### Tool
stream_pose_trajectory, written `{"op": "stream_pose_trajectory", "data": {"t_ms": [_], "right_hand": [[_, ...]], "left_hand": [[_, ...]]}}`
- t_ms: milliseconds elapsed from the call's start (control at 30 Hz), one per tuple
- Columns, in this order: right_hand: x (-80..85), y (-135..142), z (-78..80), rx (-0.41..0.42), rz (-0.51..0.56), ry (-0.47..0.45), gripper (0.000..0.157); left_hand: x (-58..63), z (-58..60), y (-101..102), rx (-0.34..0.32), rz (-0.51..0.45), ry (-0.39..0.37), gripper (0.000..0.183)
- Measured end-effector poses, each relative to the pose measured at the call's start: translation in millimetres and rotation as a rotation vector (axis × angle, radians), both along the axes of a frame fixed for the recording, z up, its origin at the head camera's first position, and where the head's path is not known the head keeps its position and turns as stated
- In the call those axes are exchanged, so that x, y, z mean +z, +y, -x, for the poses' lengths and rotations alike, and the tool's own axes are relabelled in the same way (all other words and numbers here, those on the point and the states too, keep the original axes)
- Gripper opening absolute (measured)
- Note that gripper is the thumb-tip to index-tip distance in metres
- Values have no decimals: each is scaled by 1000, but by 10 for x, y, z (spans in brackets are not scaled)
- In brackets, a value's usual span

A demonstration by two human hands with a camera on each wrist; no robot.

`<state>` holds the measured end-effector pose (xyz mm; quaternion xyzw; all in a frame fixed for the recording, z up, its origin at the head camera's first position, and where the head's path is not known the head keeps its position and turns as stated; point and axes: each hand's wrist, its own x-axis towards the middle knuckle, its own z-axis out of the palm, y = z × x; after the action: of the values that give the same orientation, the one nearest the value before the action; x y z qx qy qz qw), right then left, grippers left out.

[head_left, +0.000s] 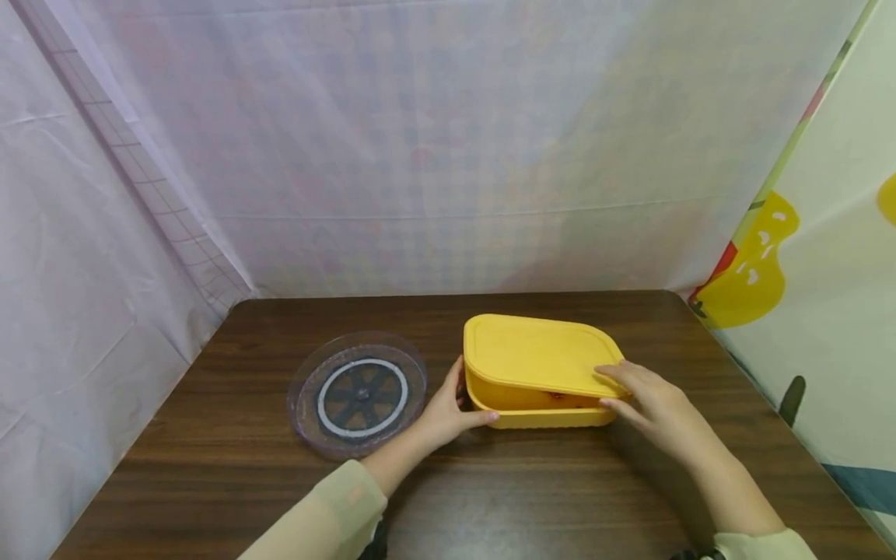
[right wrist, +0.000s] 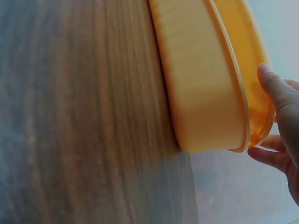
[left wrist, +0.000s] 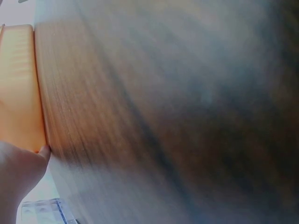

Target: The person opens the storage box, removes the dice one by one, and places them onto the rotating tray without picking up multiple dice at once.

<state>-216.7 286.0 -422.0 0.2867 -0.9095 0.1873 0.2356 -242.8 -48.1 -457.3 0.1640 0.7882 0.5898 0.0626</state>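
Observation:
A yellow plastic storage box [head_left: 553,418] sits on the brown table, right of the middle. Its yellow lid [head_left: 539,354] lies tilted over it, leaving a gap along the front where a bit of something orange-red [head_left: 560,397] shows inside. My left hand [head_left: 448,408] grips the box's left end, thumb along the front wall. At the right end, my right hand [head_left: 654,404] pinches the raised edge of the lid. The right wrist view shows the lid [right wrist: 250,51] apart from the box rim, with that hand [right wrist: 287,121] at its corner.
Left of the box stands a round, clear shallow dish [head_left: 413,358] with a pale ring and dark spokes inside. The wooden table [head_left: 210,435] ends at white curtains [head_left: 420,155] behind and at the left; a printed cloth [head_left: 840,311] hangs at the right.

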Motion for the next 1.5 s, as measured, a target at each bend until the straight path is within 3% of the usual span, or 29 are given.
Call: {"op": "stream_pose_trajectory", "data": {"t_ms": [400,467,667,767,900,1133,1500], "right_hand": [[71,-3,23,-39,-11,108,59],[89,-3,27,-37,-3,113,58],[139,-6,18,-78,43,89,48],[149,-7,15,-90,59,79,46],[160,-11,24,-98,74,77,47],[189,-13,23,-156,115,11,36],[203,14,23,-180,215,22,39]], "left_hand": [[-4,-1,6,0,-3,13,106],[39,-23,7,-2,-10,11,106],[325,-186,-2,-21,-33,-3,100],[383,-225,-7,-26,-34,-8,99],[322,-190,-3,-26,-40,-9,100],[30,-27,8,-11,-13,4,105],[-3,-13,11,-3,-10,6,105]]}}
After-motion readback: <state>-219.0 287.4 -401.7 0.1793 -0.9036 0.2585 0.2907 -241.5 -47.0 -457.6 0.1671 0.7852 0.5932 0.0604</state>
